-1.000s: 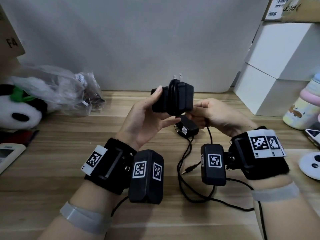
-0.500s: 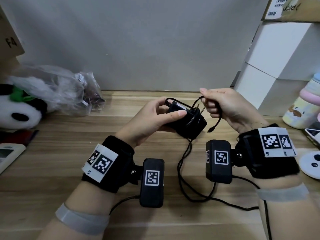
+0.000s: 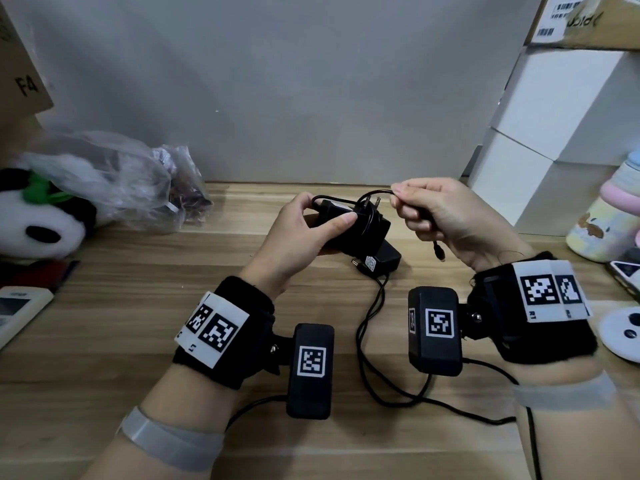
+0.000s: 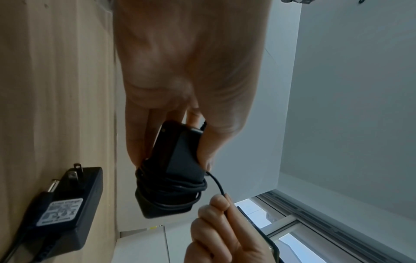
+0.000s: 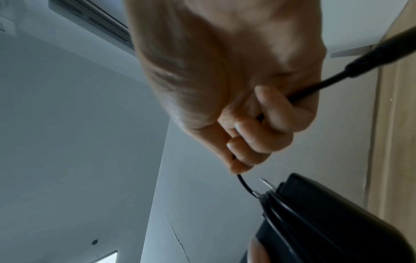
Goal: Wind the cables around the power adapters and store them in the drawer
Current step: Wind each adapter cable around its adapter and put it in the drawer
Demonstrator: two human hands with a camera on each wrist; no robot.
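My left hand (image 3: 323, 216) grips a black power adapter (image 3: 369, 228) above the wooden table, thumb on top, and several cable turns lie wound round its body (image 4: 180, 160). My right hand (image 3: 398, 199) pinches the loose end of that cable (image 3: 375, 194) just right of the adapter's prongs. The barrel plug (image 3: 440, 252) hangs below my right palm. In the right wrist view the cable (image 5: 244, 185) runs from my curled fingers (image 5: 258, 142) to the adapter (image 5: 315, 213). A second black adapter (image 3: 381, 259) lies on the table beneath, its cable (image 3: 367, 341) unwound and trailing toward me.
A panda plush (image 3: 38, 220) and a crumpled plastic bag (image 3: 121, 181) sit at the back left, a remote (image 3: 17, 310) at the left edge. White boxes (image 3: 554, 133), a pastel bottle (image 3: 609, 220) and a round white device (image 3: 623, 330) crowd the right.
The held adapter has come down and tipped over, prongs now pointing up and right. My right hand rose from under it to its upper right, drawing the cable's free end taut.
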